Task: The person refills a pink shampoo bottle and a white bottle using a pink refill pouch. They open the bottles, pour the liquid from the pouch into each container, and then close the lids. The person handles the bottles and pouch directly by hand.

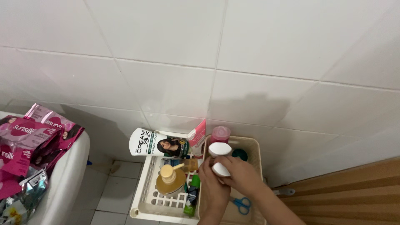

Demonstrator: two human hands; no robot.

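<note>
Both of my hands meet over a beige plastic basket [255,146] on the floor. My right hand [245,176] closes around a white oval-topped container [220,169]. My left hand [209,183] comes up from below and touches the same container, its fingers reaching toward a second white oval cap [219,148] just above. Whether the left hand grips either one I cannot tell. Behind them in the basket stand a pink-capped bottle [221,134] and a teal lid [240,154]. Blue-handled scissors [242,204] lie in the basket under my right wrist.
A white slotted basket [143,199] to the left holds an amber pump bottle [170,181], a small green bottle [192,196], a lying white tube [157,146] and a pink tube [197,135]. Pink sachets [29,139] rest on a white fixture [66,175]. A wooden door [354,193] is at right.
</note>
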